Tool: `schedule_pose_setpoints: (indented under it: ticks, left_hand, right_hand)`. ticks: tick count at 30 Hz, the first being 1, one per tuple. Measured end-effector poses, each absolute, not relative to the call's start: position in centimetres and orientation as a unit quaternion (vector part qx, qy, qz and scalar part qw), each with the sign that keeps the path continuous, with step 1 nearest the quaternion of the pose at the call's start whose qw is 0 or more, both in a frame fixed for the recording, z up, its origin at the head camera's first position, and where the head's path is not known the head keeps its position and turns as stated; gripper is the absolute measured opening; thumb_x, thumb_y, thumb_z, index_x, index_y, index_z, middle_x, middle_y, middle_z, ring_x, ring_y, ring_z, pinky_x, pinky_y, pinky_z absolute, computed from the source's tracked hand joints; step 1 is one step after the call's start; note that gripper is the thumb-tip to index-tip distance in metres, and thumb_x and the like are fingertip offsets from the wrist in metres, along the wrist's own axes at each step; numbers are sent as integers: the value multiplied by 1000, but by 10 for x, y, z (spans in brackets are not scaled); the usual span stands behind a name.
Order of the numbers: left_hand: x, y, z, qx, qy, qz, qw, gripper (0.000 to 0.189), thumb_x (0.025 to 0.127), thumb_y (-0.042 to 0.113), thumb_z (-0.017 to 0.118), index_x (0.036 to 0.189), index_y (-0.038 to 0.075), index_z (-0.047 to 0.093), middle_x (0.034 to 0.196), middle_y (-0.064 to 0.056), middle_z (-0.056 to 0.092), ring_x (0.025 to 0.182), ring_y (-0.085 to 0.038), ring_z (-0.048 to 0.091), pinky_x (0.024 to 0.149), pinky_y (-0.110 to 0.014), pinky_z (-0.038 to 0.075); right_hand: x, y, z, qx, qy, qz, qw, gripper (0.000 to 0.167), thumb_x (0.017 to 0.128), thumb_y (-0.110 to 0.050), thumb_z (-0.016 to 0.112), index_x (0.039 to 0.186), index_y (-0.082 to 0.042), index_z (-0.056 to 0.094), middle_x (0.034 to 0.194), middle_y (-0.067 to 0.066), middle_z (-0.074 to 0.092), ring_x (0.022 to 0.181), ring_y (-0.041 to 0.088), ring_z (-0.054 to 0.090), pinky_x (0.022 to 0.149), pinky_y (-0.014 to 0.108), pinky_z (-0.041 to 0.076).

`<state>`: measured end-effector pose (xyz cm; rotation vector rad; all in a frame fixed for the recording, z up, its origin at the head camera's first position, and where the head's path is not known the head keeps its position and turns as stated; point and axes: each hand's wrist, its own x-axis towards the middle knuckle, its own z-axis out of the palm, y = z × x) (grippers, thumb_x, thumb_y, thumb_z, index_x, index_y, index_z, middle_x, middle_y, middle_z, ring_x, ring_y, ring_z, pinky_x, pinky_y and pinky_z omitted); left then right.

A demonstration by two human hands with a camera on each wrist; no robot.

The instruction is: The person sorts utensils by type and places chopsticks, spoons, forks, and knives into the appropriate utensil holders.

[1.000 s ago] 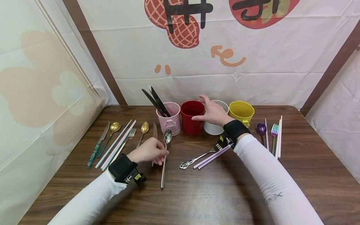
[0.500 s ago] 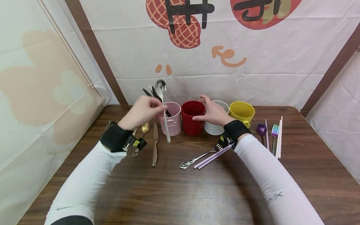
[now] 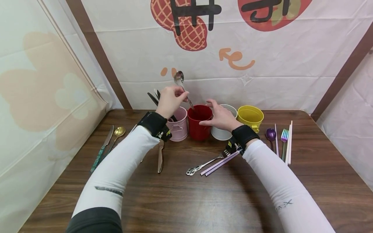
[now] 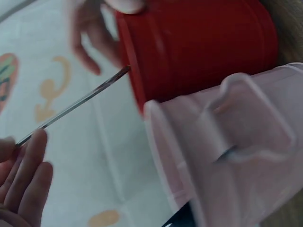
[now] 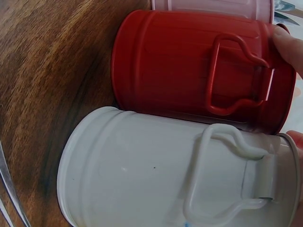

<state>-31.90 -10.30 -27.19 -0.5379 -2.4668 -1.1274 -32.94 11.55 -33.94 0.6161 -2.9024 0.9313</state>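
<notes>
My left hand (image 3: 171, 100) pinches a silver spoon (image 3: 179, 77) by its handle, bowl upward. The handle's lower end reaches inside the rim of the red bucket (image 3: 198, 129); in the left wrist view the handle (image 4: 80, 101) slants into its mouth. My right hand (image 3: 222, 117) stays spread at the red bucket's right side. Its thumb (image 5: 289, 47) touches the rim, while the fingers (image 4: 97, 40) extend loosely past the far side. Left of the red bucket stands a pink bucket (image 3: 178, 131) with black-handled knives (image 3: 153, 98). Partly behind my right hand is a white bucket (image 3: 220, 134).
A yellow bucket (image 3: 250, 115) stands right of the white one. On the table lie a silver fork (image 3: 204, 165), lilac chopsticks (image 3: 220, 164), a knife (image 3: 160, 158), a purple spoon (image 3: 270, 134) and a rainbow fork (image 3: 284, 136). My left sleeve hides some cutlery at left.
My left hand has lifted the spoon off the table, carried it up past the pink bucket and right to the red one, and lowered its handle end inside. My right hand has stayed put.
</notes>
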Motion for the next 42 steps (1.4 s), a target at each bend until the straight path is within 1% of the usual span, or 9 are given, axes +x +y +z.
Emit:
schedule_pose_setpoints:
  ticks: [3, 6, 10, 15, 23, 27, 34, 36, 42]
  left_hand:
    - [-327, -95, -282, -176, -899, -374, 141, 16, 94, 14, 66, 91, 0, 72, 80, -11, 72, 76, -20, 69, 74, -32, 53]
    - [-330, -87, -290, -158, -923, -335, 108, 18, 94, 21, 67, 93, 5, 75, 81, -7, 71, 77, -19, 66, 75, -32, 52]
    - [-332, -78, -296, -134, -948, -275, 86, 18, 92, 30, 69, 90, 14, 77, 78, -1, 70, 79, -17, 61, 70, -35, 47]
    - [-334, -70, -301, -113, -961, -241, 68, 16, 90, 33, 70, 86, 19, 77, 75, 3, 68, 79, -17, 58, 67, -36, 45]
    - [-336, -70, -310, -108, -969, -207, 78, 18, 89, 33, 71, 96, 19, 80, 95, 1, 73, 91, -18, 62, 75, -37, 49]
    - [-338, -69, -312, -104, -972, -194, 81, 18, 88, 33, 71, 94, 19, 80, 91, 1, 73, 88, -18, 62, 72, -36, 49]
    - [-338, -69, -312, -92, -978, -174, 76, 24, 89, 37, 70, 78, 17, 79, 68, 4, 67, 70, -16, 58, 60, -33, 45]
    - [-337, -70, -310, -92, -978, -171, 78, 27, 89, 38, 69, 77, 16, 78, 65, 2, 65, 68, -17, 58, 58, -33, 44]
    - [-335, -81, -302, -108, -973, -183, 93, 24, 89, 39, 70, 91, 18, 79, 83, 2, 70, 79, -17, 61, 66, -36, 48]
  right_hand:
    - [-329, 115, -340, 200, -933, 299, 12, 95, 77, -48, 78, 147, -12, 26, 144, 12, 47, 124, 29, 50, 97, 51, 44]
    - [-329, 115, -340, 199, -934, 297, 11, 95, 77, -49, 78, 147, -11, 27, 143, 13, 48, 123, 29, 51, 96, 51, 44]
    - [-329, 116, -340, 196, -936, 292, 13, 95, 77, -50, 77, 147, -11, 27, 142, 13, 49, 122, 29, 52, 95, 52, 45]
    - [-329, 116, -339, 196, -938, 286, 13, 95, 78, -51, 76, 147, -11, 27, 142, 13, 49, 121, 29, 52, 95, 51, 45]
    - [-327, 116, -337, 199, -935, 294, 12, 93, 77, -50, 77, 146, -11, 29, 142, 14, 49, 121, 30, 52, 95, 52, 45]
    - [-327, 117, -338, 200, -934, 297, 12, 93, 77, -50, 77, 145, -10, 30, 142, 14, 49, 121, 30, 52, 95, 52, 45]
    - [-326, 116, -339, 202, -936, 287, 23, 89, 77, -52, 77, 142, -9, 33, 142, 12, 48, 123, 28, 51, 97, 50, 43]
    - [-326, 116, -339, 199, -937, 287, 22, 88, 77, -53, 76, 140, -8, 34, 141, 13, 49, 122, 28, 52, 97, 50, 44]
    - [-326, 117, -339, 200, -936, 289, 27, 85, 76, -53, 77, 136, -8, 37, 132, 15, 54, 113, 29, 56, 92, 48, 46]
